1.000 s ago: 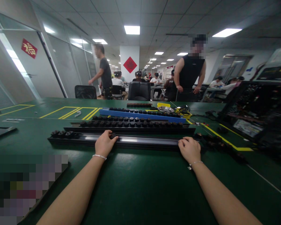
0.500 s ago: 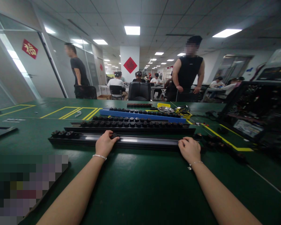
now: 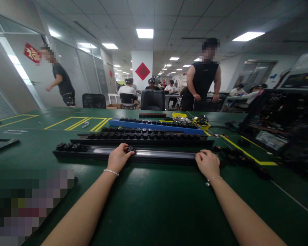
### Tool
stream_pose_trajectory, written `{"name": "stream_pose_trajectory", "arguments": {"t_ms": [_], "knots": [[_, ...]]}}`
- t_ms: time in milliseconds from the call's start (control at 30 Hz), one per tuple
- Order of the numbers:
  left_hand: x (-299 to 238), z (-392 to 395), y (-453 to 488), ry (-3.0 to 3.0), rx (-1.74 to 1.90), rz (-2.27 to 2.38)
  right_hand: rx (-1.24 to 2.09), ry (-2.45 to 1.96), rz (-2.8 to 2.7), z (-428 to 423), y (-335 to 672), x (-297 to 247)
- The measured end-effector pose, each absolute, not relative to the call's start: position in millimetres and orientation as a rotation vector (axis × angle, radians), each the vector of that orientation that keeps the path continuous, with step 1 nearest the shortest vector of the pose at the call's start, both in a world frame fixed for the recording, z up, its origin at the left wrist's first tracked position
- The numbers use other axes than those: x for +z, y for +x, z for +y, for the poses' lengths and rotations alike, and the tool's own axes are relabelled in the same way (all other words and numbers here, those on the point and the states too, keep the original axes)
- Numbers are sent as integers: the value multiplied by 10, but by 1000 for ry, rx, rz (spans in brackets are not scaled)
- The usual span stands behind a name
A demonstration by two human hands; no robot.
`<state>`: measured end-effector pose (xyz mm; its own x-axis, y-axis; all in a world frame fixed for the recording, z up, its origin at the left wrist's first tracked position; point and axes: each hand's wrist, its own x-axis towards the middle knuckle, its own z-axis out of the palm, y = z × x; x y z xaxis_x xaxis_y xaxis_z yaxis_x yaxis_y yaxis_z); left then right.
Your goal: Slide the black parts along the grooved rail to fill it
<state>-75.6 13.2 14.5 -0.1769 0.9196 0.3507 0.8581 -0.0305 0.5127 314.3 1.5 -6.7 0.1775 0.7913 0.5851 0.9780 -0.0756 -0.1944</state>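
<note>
A long black rail (image 3: 159,154) with a shiny groove lies across the green table in front of me. My left hand (image 3: 118,158) rests on it near the middle, fingers pinched on a small black knob (image 3: 130,149) sitting in the groove. My right hand (image 3: 208,163) is curled over the rail's right end, holding it. Three more black knobs (image 3: 68,146) sit at the rail's left end.
Behind lie two more black rails full of knobs (image 3: 143,136) and a blue rail (image 3: 154,124). Loose knobs (image 3: 232,153) and dark equipment (image 3: 279,126) are at the right. A metal bowl (image 3: 181,119) sits farther back. Two people stand beyond the table; others sit.
My left hand has slid the small knob a little to the right along the groove. My right hand has stayed put. The person at back left has walked farther left.
</note>
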Motion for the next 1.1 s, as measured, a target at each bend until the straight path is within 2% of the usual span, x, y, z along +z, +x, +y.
{"name": "stream_pose_trajectory", "arguments": {"t_ms": [400,1100], "knots": [[220,92,-839,2179,639,2275,-415,-1921,-1668,6,3151,-52],[163,102,-747,2390,725,2047,-426,-1905,-1658,9,3146,-61]]}}
